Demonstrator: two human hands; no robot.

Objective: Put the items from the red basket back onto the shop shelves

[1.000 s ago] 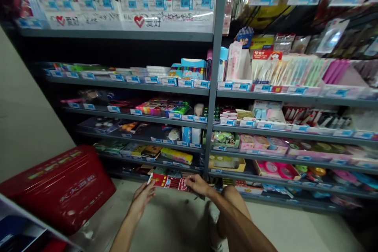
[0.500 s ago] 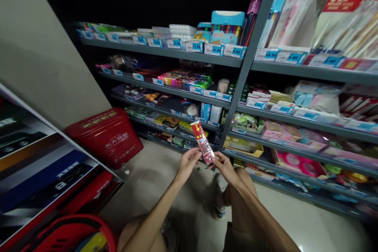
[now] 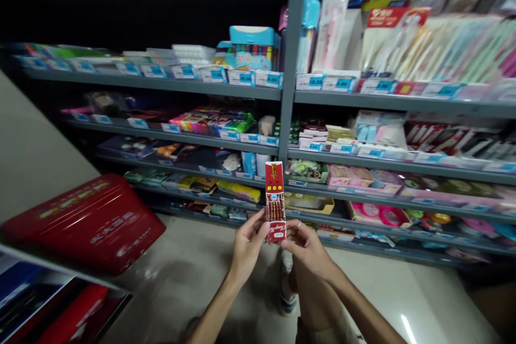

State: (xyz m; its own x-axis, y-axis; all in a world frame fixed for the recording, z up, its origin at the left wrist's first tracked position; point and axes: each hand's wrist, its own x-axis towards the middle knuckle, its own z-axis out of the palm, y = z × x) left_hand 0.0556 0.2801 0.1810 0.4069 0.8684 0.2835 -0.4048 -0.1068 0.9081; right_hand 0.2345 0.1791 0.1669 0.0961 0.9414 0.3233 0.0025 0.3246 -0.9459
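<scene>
In the head view a slim red box of pencils (image 3: 275, 204) stands nearly upright between my hands, in front of the shelves. Dark red pencils show through its window, and its yellow upper lettering is upside down. My left hand (image 3: 250, 242) grips the box's lower left edge with the thumb on its front. At the lower right corner my right hand (image 3: 307, 246) pinches it, and a ring shows on one finger. Parts of the fingers behind the box are hidden.
Grey shelves (image 3: 193, 80) of stationery with blue price labels run across the view. A red fire-equipment box (image 3: 84, 226) stands on the floor at left, by a pale wall (image 3: 36, 140). My legs and a shoe (image 3: 287, 290) are below my hands.
My view has turned right, so the shelves and fire-equipment box shift left. The pencil box has gone from tilted to nearly upright, still in both hands. The red basket has left view.
</scene>
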